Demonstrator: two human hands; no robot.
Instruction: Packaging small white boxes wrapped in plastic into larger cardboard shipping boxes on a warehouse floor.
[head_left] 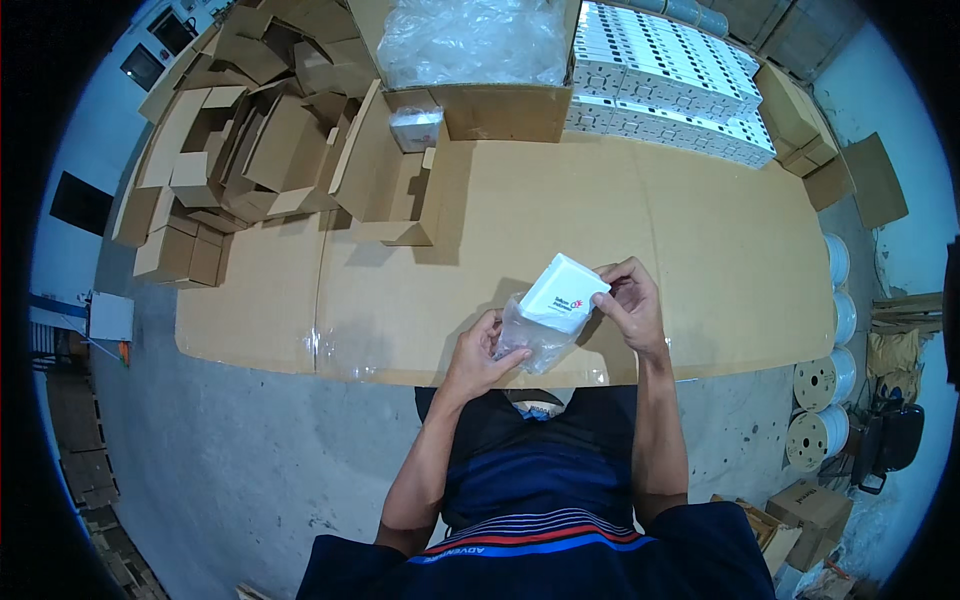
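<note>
- A small white box (562,292) is sitting half inside a clear plastic bag (535,338), held in the air just above the near edge of the cardboard sheeting.
- The right hand (630,303) is pinching the box's far corner, fingers closed on it.
- The left hand (483,350) is gripping the bag from below, fingers closed around the crinkled film.
- Both hands are working over flat brown cardboard sheets (560,220) that are lying spread out as a work surface; the sheets are overlapping along a seam on the left.
- A large open carton (500,105) is standing at the far side, holding a bulging mass of clear plastic (470,40).
- Rows of small white boxes (670,75) are lying packed side by side just right of that carton.
- A heap of folded and half-opened small brown cartons (250,130) is spreading over the far left.
- A grey concrete floor (240,450) is showing around the sheets, which seem to be lying on it.
- Several cable spools (825,400) are standing along the right edge, near more brown boxes (810,510).
- Pale blue walls are curving around the rim of the view.
</note>
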